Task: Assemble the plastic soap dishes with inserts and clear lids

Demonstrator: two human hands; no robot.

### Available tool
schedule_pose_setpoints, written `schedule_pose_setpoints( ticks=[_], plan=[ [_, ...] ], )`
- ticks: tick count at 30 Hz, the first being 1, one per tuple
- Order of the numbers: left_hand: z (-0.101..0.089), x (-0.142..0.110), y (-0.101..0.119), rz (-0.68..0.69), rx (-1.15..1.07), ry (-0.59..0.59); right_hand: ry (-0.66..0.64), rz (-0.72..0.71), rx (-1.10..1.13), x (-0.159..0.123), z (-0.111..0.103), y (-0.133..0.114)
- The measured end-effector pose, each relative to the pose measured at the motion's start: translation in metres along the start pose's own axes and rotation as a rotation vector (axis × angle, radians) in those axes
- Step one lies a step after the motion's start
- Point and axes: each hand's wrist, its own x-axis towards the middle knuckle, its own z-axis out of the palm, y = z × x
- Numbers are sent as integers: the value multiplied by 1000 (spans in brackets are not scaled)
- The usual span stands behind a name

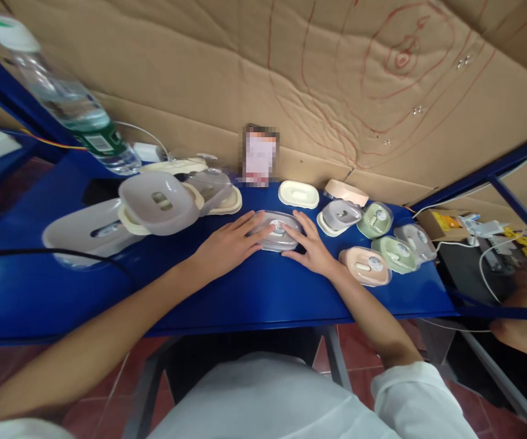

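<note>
A clear lidded container [275,242] with a round label on top lies on the blue table in front of me. My left hand [233,241] rests on its left side, fingers stretched over the edge and lid. From the right, my right hand [311,249] touches it with spread fingers, some reaching the label. Just behind sits a cream oval lid [299,194]. Right of my right hand stand a clear container [340,213] on a pale base and a pink lidded box [365,266]. The container's underside is hidden.
Nested clear tubs [158,201] stand left, near a water bottle [75,116]. A phone [260,155] leans on the cardboard wall [190,79]. Green boxes [396,253] and a pink piece [346,192] are at right. Another person's arm [522,329] shows beyond the blue frame.
</note>
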Motion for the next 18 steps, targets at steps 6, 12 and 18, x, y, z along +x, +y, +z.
schedule_pose_setpoints(
  ticks=[6, 12, 18],
  plan=[
    [2, 0, -4, 7, -55, 22, -17, -6, 94, 0, 1, -1],
    [1, -4, -4, -12, -76, 10, -2, 11, 70, 2, 1, -6],
    [1, -3, -2, -25, -130, 33, 14, -3, 91, 0, -1, -8]
  ],
)
